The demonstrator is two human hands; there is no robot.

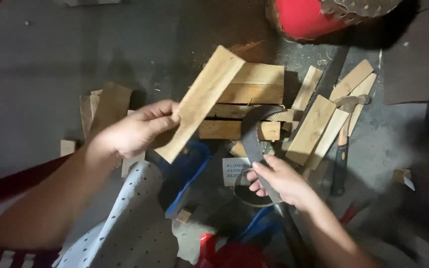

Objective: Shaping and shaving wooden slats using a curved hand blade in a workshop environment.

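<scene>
The left hand (134,131) gripped a flat wooden slat (200,101), raised above the stacked planks (249,94). The right hand (281,181) clasped a curved sickle blade (253,134) just beside them. A swing might have glanced off the slat toward the left fingers.

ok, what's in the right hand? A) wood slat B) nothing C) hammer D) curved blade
D: the right hand grips a dark curved blade whose hooked tip lies over the stacked boards, while the left hand holds the wood slat; the hammer lies untouched on the floor.
</scene>
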